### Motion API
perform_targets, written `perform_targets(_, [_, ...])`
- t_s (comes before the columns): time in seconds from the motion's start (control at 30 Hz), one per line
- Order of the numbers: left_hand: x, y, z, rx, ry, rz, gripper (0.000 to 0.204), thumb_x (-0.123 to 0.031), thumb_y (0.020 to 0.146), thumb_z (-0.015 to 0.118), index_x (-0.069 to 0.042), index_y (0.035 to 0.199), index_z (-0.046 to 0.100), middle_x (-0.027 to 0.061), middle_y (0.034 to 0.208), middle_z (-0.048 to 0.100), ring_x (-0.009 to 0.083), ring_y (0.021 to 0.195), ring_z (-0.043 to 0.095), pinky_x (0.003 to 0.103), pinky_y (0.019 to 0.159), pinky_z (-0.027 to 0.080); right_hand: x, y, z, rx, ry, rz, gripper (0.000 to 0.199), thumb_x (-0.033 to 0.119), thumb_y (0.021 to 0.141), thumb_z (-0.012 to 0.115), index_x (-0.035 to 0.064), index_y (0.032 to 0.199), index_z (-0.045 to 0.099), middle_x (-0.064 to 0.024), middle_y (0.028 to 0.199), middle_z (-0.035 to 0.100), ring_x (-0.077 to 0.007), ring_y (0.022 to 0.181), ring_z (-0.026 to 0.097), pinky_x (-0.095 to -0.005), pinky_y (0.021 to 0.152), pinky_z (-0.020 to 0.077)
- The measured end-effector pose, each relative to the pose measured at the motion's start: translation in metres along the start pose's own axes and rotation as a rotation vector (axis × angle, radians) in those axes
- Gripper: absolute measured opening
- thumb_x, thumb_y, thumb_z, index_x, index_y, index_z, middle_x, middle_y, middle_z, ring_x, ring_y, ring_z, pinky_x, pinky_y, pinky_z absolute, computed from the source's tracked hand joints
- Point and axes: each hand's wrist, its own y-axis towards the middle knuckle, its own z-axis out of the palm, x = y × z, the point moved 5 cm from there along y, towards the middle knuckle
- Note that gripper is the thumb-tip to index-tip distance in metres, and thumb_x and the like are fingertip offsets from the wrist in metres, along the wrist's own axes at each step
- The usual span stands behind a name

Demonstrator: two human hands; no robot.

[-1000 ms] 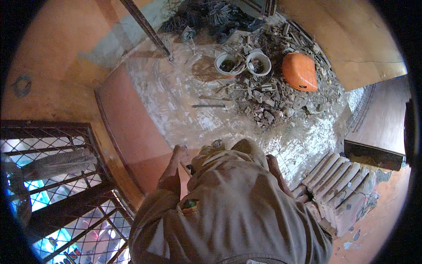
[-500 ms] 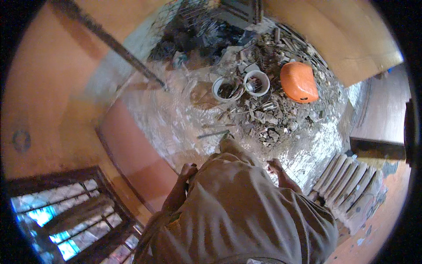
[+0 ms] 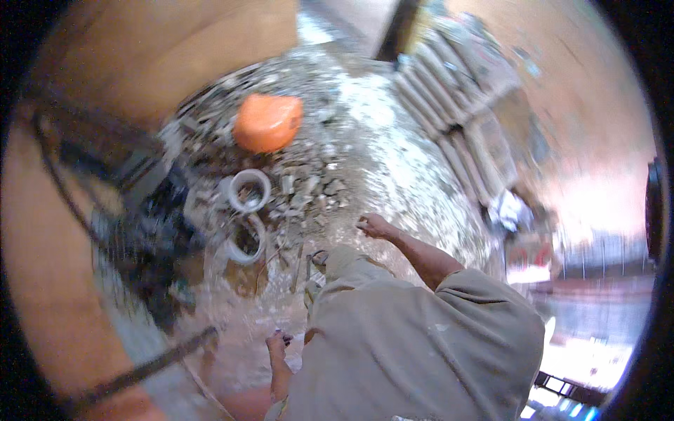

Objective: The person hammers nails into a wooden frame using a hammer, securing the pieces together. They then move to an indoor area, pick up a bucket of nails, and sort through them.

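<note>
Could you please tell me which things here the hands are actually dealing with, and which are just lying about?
In hand:
- left hand, closed on a small dark object, too blurred to identify
- right hand, loosely closed, apparently empty, above the rubble

Lying about:
- orange hard hat
- two white buckets
- stacked grey slabs

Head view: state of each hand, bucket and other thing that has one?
Left hand: closed on a small dark object.
Right hand: fist, out to the side; contents unclear.
Orange helmet: on the rubble.
Two buckets: upright, open-topped.
Stacked tiles: lying in rows.
</note>
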Motion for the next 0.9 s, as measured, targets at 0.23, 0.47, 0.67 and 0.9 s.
perform_targets(0.23, [-0.136, 0.054, 0.025, 0.164, 0.106, 0.201, 0.019, 0.002, 0.078, 0.058, 0.001, 0.097, 0.062, 0.0110, 0.069, 0.061, 0.0191, 0.048, 0.058, 0.028, 0.042, 0.046, -0.277, -0.286, 0.082, 0.070, 0.142, 0.889, 0.059, 0.053, 0.091, 0.051, -0.0017, 0.079, 0.067, -0.0200, 0.069, 0.065, -0.0329, 0.056, 0.064, -0.0461, 0.052, 0.0528])
perform_targets(0.47, [-0.183, -0.011, 0.158, 0.329, 0.500, 0.317, 0.009, -0.007, 0.079, 0.060, -0.004, 0.087, 0.060, 0.0071, 0.066, 0.063, 0.0162, 0.058, 0.062, 0.030, 0.048, 0.046, -0.283, -0.418, 0.243, -0.023, 0.582, 1.028, 0.051, 0.050, 0.092, 0.051, 0.0000, 0.095, 0.063, -0.0189, 0.080, 0.066, -0.0313, 0.062, 0.065, -0.0448, 0.055, 0.0545])
perform_targets(0.67, [-0.054, 0.074, 0.119, 0.471, 0.531, 0.095, 0.014, -0.016, 0.079, 0.065, -0.004, 0.085, 0.067, 0.0068, 0.069, 0.065, 0.0177, 0.058, 0.063, 0.030, 0.050, 0.045, -0.275, -0.294, 0.142, -0.025, 0.525, 0.833, 0.048, 0.047, 0.092, 0.052, 0.0010, 0.106, 0.059, -0.0183, 0.087, 0.065, -0.0301, 0.067, 0.065, -0.0442, 0.059, 0.0540])
perform_targets(0.9, [-0.116, 0.002, 0.194, 0.286, 0.504, 0.036, 0.011, -0.015, 0.080, 0.065, -0.004, 0.080, 0.066, 0.0062, 0.067, 0.065, 0.0177, 0.056, 0.063, 0.032, 0.049, 0.046, -0.307, -0.180, 0.027, -0.045, 0.633, 0.725, 0.049, 0.043, 0.091, 0.055, 0.0023, 0.118, 0.054, -0.0176, 0.094, 0.064, -0.0288, 0.074, 0.065, -0.0435, 0.063, 0.0533])
